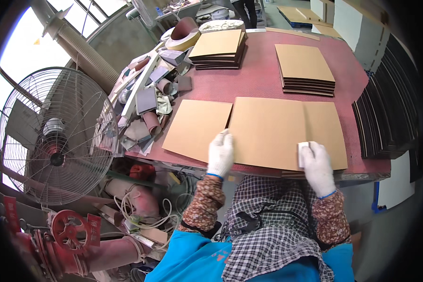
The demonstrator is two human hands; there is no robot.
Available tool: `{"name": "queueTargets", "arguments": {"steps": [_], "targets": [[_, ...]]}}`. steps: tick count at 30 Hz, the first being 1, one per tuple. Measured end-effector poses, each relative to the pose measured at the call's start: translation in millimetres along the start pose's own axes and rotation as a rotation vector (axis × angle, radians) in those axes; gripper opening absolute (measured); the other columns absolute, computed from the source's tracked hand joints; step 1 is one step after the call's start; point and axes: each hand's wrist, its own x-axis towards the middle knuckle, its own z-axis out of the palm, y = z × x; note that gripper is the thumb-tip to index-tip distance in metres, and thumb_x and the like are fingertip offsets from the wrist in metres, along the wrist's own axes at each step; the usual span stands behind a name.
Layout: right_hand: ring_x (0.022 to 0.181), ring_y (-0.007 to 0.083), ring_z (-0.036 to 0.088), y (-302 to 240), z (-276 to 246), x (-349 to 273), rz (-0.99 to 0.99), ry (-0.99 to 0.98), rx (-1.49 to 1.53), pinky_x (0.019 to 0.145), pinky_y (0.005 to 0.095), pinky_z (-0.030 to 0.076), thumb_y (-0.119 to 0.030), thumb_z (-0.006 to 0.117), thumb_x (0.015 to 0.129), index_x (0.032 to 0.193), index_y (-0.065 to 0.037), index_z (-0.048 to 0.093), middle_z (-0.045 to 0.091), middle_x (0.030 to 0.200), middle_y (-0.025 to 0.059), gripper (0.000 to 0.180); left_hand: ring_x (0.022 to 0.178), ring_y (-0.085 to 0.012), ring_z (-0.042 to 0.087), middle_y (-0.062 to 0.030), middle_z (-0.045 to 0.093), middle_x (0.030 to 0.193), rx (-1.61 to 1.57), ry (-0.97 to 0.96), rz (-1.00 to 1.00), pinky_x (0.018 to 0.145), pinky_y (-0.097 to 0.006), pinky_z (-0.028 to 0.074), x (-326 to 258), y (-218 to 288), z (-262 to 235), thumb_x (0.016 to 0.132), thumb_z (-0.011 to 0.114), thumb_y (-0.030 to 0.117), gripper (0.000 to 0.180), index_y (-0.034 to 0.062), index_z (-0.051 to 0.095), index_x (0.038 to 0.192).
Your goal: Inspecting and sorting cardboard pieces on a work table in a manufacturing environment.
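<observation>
A flat tan board (269, 131) lies in front of me on the table, its right side overlapping another tan board (328, 136). To its left rests a third tan board (199, 127). My left hand (221, 154), in a white glove, grips the middle board's left edge near its front corner, fingers close together. With my right hand (318, 167), also gloved, I hold a small white block (301, 155) against the middle board's right edge near the front. The gloved fingers partly hide the block.
Two stacks of dark-edged tan boards, left (218, 47) and right (305, 68), stand farther back on the red table (258, 70). Sandpaper and scraps (148, 101) crowd its left side. A large fan (56, 136) stands left; dark panels (385, 103) stand upright at right.
</observation>
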Motion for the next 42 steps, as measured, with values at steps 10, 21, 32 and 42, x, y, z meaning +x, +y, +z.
{"name": "queueTargets", "arguments": {"steps": [10,21,32,42], "targets": [[0.089,0.0399,0.061,-43,175,4,-0.209,-0.348,0.317,0.081,0.0504,0.05,-0.027,0.058,0.103,0.092,-0.001,0.066,0.063,0.09,0.0209,0.03,0.1,-0.0344,0.07,-0.0204,0.073,0.106,0.728,0.317,0.028,0.093,-0.041,0.054,54,-60,-160,0.096,0.067,0.031,0.036,0.0017,0.076,0.114],[0.113,0.0391,0.057,-71,231,5,-0.159,-0.451,-0.092,0.091,0.0525,0.053,-0.034,0.047,0.105,0.12,-0.016,0.069,0.066,0.114,0.0112,0.032,0.087,-0.0202,0.07,-0.013,0.076,0.099,0.285,0.579,0.043,0.084,-0.033,0.055,71,-126,-169,0.105,0.062,0.028,0.036,-0.0046,0.072,0.115],[0.111,0.0477,0.058,-59,264,20,-0.26,-0.409,-0.249,0.098,0.056,0.048,-0.043,0.047,0.104,0.12,-0.014,0.071,0.057,0.125,0.0293,0.041,0.098,-0.0188,0.071,-0.015,0.076,0.112,0.161,0.543,0.035,0.089,-0.032,0.056,77,-122,-161,0.101,0.065,0.016,0.032,-0.01,0.07,0.12],[0.116,0.043,0.057,-72,230,29,-0.397,-0.49,-0.347,0.098,0.0538,0.048,-0.033,0.045,0.105,0.117,-0.014,0.071,0.066,0.125,0.014,0.035,0.1,-0.018,0.07,-0.0144,0.075,0.115,0.006,0.61,-0.038,0.091,-0.03,0.055,65,-122,-150,0.102,0.064,0.011,0.034,-0.0095,0.065,0.129]]}}
